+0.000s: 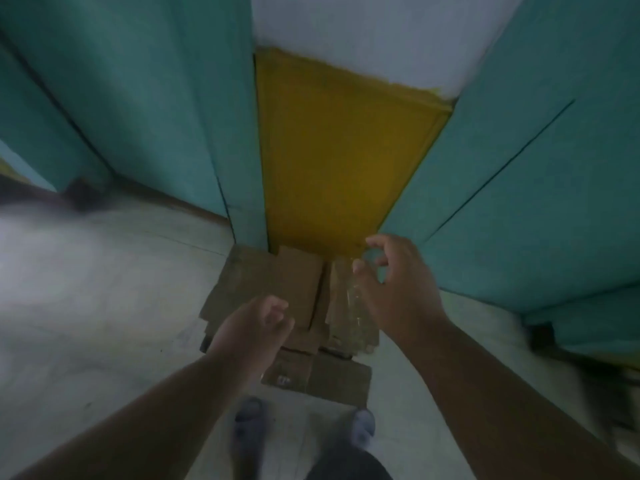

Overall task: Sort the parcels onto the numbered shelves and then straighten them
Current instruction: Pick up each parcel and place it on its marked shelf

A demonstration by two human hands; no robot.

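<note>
A pile of brown cardboard parcels [277, 282] lies on the pale floor at the foot of a yellow wall panel. One parcel on the right side of the pile [346, 313] has shiny tape across its top. My left hand [258, 323] hovers over the near left of the pile with its fingers loosely curled and nothing in it. Above the taped parcel, my right hand [394, 285] is spread with fingers apart, holding nothing. No numbered shelves are in view. The picture is blurred.
Teal panels [156, 98] stand on either side of the yellow panel [339, 161]. Another flat brown parcel [332, 379] lies nearer to my feet [249, 420]. Pale floor [104, 289] stretches to the left. Dark clutter sits at the right edge [602, 382].
</note>
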